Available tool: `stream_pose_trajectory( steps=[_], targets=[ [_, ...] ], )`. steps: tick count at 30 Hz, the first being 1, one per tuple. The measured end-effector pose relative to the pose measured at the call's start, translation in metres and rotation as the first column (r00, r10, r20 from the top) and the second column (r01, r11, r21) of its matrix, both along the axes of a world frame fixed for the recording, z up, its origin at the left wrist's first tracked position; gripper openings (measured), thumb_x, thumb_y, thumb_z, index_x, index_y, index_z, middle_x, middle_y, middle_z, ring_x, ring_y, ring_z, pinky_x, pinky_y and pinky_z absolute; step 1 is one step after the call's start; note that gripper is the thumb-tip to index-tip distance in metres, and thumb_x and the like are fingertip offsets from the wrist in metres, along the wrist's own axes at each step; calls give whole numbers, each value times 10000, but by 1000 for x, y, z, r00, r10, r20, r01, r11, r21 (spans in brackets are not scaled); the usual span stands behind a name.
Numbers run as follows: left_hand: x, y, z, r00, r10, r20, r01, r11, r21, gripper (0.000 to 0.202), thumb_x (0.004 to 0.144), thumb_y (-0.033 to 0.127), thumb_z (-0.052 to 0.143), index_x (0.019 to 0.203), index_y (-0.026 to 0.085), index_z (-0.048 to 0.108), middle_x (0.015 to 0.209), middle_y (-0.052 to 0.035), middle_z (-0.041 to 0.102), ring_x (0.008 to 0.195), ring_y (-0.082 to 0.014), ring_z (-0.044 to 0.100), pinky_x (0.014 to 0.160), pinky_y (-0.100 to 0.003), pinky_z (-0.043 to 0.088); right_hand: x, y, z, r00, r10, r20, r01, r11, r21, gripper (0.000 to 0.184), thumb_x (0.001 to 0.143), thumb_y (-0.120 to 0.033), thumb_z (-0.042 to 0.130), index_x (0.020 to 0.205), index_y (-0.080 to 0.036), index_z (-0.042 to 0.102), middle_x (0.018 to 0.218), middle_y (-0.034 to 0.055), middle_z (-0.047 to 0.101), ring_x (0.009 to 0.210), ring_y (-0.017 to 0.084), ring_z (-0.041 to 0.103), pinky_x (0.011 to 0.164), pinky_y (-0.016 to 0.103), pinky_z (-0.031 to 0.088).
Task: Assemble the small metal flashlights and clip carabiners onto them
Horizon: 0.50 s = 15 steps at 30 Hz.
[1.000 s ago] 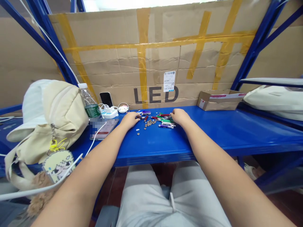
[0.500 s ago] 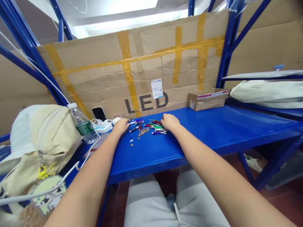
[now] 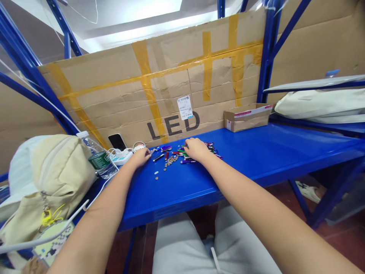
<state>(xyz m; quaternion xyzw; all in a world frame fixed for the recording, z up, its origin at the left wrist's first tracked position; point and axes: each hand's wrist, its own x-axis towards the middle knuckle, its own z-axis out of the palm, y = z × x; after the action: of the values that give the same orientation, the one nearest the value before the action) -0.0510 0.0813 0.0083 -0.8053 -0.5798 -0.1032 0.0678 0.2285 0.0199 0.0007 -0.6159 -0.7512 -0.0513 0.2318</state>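
Left hand [image 3: 141, 156] pinches a silvery tube [image 3: 153, 151]; right hand [image 3: 196, 148], grip hidden from view, could brush loose tubes [image 3: 187, 162] into rolling.

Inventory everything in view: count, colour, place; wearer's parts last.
Pen-shaped tubes: many, mixed colours, near both hands
Small discs: many, brownish, between hands
Table: one, blue, ahead
Cardboard panel: one, brown, behind table
Cardboard box: one, brown, right rear
Smartphone: one, black, before panel
Power strip: one, white, near smartphone
Water bottle: one, clear, left
Backpack: one, cream, far left
Cables: several, white, left
Fabric item: one, white, right shelf
Left hand: one, at leftmost tube
Right hand: one, over tubes
Legs: two, grey trousers, below
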Motion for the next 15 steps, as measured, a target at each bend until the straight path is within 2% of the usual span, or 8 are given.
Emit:
stream_pose_trajectory(
  steps=[2,5,8,11,15],
  targets=[
    [-4,-12,2,999,-21,49,21,1000,3,207,791,250,508,955,158,595,955,-87,690,874,-209,653,777,-283,500,-10,-5,-1,988,144,56,-147,987,58,265,908,-267,444,1013,-166,666,1091,123,654,1014,255,577,825,334,441],
    [-5,-29,3,985,-93,142,90,996,28,310,753,274,551,1039,157,562,961,-76,679,841,-209,645,768,-307,504,-27,-15,-4,923,370,102,-378,924,65,223,897,-247,485,968,-179,684,1031,99,661,972,227,576,830,316,427],
    [3,-41,3,949,-201,241,205,979,12,212,756,266,532,939,173,586,928,-52,684,819,-192,641,785,-306,501,-41,-21,-8,845,521,119,-530,846,59,200,881,-241,532,962,-164,697,996,96,665,937,217,576,841,319,417],
    [13,-46,3,893,-306,331,312,949,38,147,769,284,530,862,186,589,913,-30,690,831,-183,637,804,-305,498,-49,-25,-12,809,573,130,-581,814,30,194,870,-273,570,957,-168,708,974,98,654,918,219,572,822,327,417],
    [21,-51,3,831,-418,366,434,900,42,170,774,264,531,897,177,612,909,-27,689,826,-174,635,799,-295,498,-58,-24,-17,809,570,145,-573,819,-26,206,859,-320,604,959,-181,719,932,95,638,901,221,571,798,329,417]
  ],
)
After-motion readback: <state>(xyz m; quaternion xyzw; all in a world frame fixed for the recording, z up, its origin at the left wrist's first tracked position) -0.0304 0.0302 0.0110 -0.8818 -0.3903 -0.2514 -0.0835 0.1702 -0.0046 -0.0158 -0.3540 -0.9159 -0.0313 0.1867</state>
